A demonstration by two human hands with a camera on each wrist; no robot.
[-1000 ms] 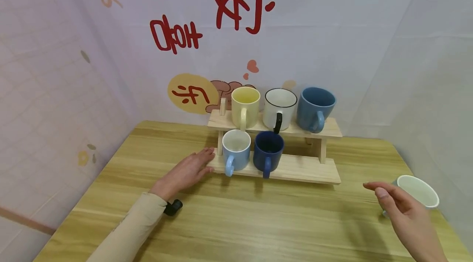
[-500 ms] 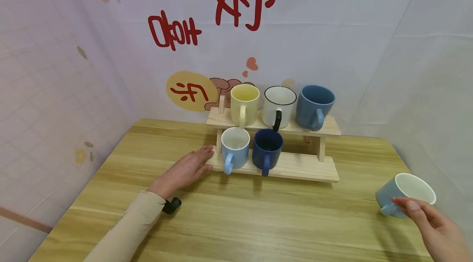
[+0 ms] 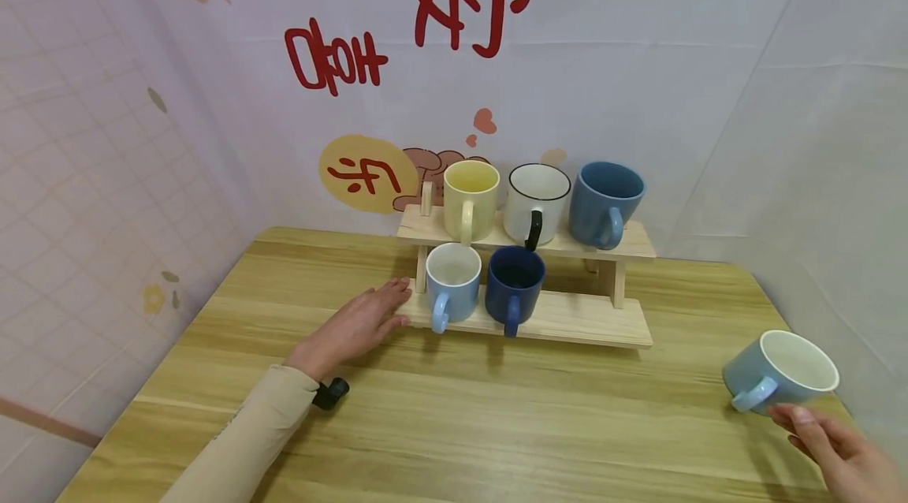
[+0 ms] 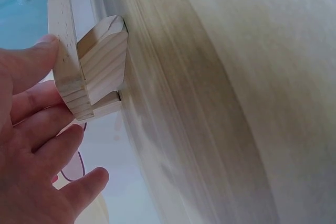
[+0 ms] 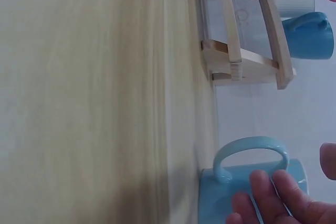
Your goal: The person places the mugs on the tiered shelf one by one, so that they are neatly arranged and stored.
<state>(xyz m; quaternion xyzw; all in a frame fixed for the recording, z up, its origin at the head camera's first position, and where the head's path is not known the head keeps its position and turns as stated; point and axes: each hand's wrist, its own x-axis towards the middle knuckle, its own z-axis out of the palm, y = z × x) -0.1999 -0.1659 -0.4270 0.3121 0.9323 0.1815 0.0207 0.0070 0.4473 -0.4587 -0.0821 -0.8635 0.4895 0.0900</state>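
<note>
In the head view, my left hand [image 3: 355, 329] rests on the left end of a two-tier wooden rack's lower plank [image 3: 589, 319]. Its thumb and fingers touch the plank end in the left wrist view. My right hand [image 3: 840, 448] is just in front of a light blue mug [image 3: 762, 373] at the table's right side; thumb and fingertips stand apart in the right wrist view, around nothing. Whether the fingers touch the mug is unclear. On the lower tier stand a pale blue mug [image 3: 454, 290] and a navy mug [image 3: 514, 290].
The upper tier bears a yellow mug [image 3: 471, 199], a white mug [image 3: 537, 203] with black rim and handle, and a blue mug [image 3: 603, 207]. The wooden table [image 3: 496, 424] ends against a printed white cloth [image 3: 603, 77] at the back and sides.
My right hand has moved right and toward me, uncovering the light blue mug and its handle. The left hand keeps its place on the rack. The view has shifted slightly.
</note>
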